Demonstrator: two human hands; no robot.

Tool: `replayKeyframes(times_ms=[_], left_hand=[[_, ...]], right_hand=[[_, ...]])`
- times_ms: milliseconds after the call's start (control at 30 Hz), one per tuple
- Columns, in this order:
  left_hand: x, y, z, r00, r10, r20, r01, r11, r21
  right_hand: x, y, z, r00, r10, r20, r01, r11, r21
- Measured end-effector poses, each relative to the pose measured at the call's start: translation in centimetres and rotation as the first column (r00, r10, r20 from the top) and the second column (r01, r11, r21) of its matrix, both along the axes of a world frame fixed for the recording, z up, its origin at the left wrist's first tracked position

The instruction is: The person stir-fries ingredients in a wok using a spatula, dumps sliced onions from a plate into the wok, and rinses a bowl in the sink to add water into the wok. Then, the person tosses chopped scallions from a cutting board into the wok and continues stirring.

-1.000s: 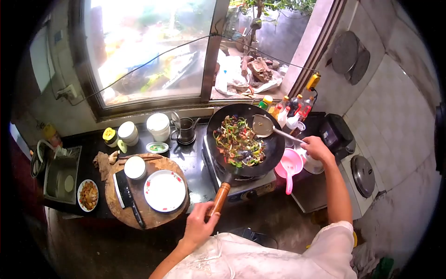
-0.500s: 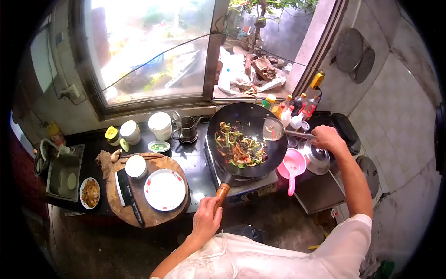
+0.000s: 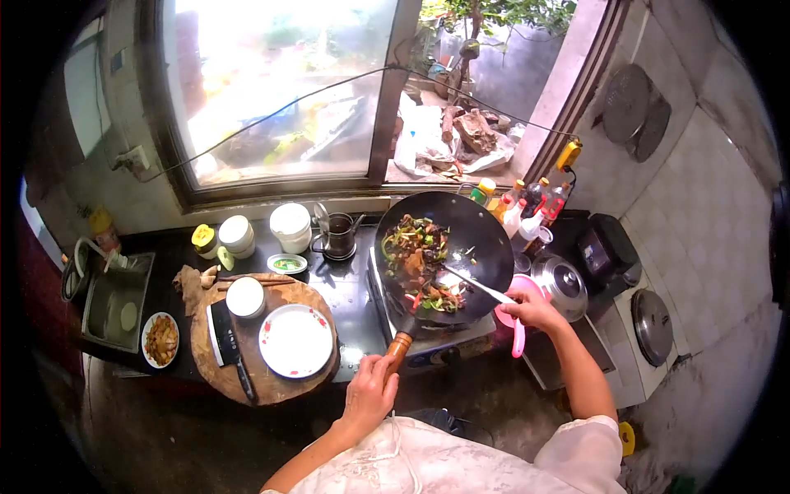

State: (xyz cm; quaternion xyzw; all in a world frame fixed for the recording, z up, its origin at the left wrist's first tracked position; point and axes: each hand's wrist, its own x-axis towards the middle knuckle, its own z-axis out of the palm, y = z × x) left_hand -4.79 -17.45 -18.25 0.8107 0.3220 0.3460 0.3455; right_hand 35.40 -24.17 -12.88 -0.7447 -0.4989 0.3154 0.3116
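Observation:
My left hand [image 3: 370, 393] is closed round the wooden handle of a black wok [image 3: 485, 235] on the stove [image 3: 383, 300]. With my right hand [image 3: 531, 310] I grip the metal handle of a spatula [image 3: 477, 285], which slopes down into the wok. Its blade is hidden among the stir-fried vegetables [image 3: 420, 255], a mix of green, red and dark brown pieces on the wok's left and lower side. Just behind my right hand sits a pink ladle [image 3: 518, 339], partly covered by the hand.
On the left, a round chopping board [image 3: 214, 387] carries a cleaver [image 3: 224, 333], a white plate [image 3: 295, 339] and a white bowl [image 3: 246, 296]. A dish of food [image 3: 160, 340] stands by the sink [image 3: 99, 317]. Several bottles [image 3: 527, 206] and a pot lid [image 3: 569, 276] lie right of the wok.
My right hand has come down and left, taking the spatula from the wok's upper right side into the vegetables. The food has shifted and spread in the wok. My left hand keeps its hold.

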Motion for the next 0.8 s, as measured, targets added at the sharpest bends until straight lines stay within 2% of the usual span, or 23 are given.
replayKeyframes(times_ms=[33,67,133,233,333,400,467,500,567,600,633,667,733,800], left_hand=[[0.1,-0.1,0.0,1.0,-0.004,0.0,0.004,1.0,-0.003],[0.1,-0.1,0.0,1.0,-0.007,0.009,0.006,1.0,0.006],[0.1,-0.1,0.1,1.0,-0.007,0.025,0.006,1.0,0.024],[0.1,0.1,-0.3,0.999,-0.015,0.036,0.014,0.999,0.047],[0.2,0.0,-0.5,0.999,-0.013,0.048,0.011,0.999,0.037],[0.2,0.1,-0.5,0.998,-0.008,0.055,0.005,0.999,0.04],[0.3,0.0,-0.5,0.998,-0.002,0.063,-0.001,0.999,0.048],[0.2,0.0,-0.6,0.998,-0.001,0.063,-0.001,0.999,0.036],[0.2,0.0,-0.7,0.998,0.005,0.069,-0.006,1.0,0.012],[0.1,0.0,-0.8,0.997,0.005,0.072,-0.006,1.0,0.01],[0.1,0.0,-0.8,0.997,0.008,0.078,-0.009,1.0,0.006],[0.1,-0.1,-0.9,0.996,0.012,0.084,-0.012,1.0,0.004],[-0.1,-0.1,-0.8,0.997,0.013,0.072,-0.013,1.0,0.004],[-0.1,0.0,-0.7,0.998,0.009,0.065,-0.01,1.0,0.014]], right_hand=[[-1.9,-0.2,1.9,0.974,0.045,0.222,-0.076,0.988,0.134],[-3.7,-1.1,4.8,0.856,-0.011,0.516,-0.021,0.998,0.057],[-6.6,-1.9,8.0,0.656,-0.019,0.754,-0.054,0.996,0.072],[-6.2,-3.4,11.6,0.568,0.053,0.821,0.096,0.987,-0.13],[-4.2,-3.0,15.3,0.604,0.045,0.796,0.244,0.94,-0.239],[0.6,-2.1,15.8,0.687,0.171,0.706,0.159,0.913,-0.376],[-0.1,0.3,18.3,0.852,0.125,0.509,0.265,0.734,-0.625],[-0.2,1.2,18.6,0.921,0.108,0.375,0.21,0.674,-0.709],[0.2,2.2,16.2,0.99,0.023,0.137,0.084,0.682,-0.727],[0.8,2.8,14.1,1.0,-0.014,0.016,0.022,0.688,-0.726],[1.4,2.9,10.0,0.988,-0.124,-0.096,0.038,0.785,-0.619],[1.7,2.4,5.5,0.952,-0.211,-0.221,0.074,0.862,-0.502],[1.2,1.8,0.6,0.825,-0.274,-0.495,0.044,0.903,-0.427],[-1.5,0.8,-0.6,0.814,-0.289,-0.505,0.157,0.945,-0.287]])
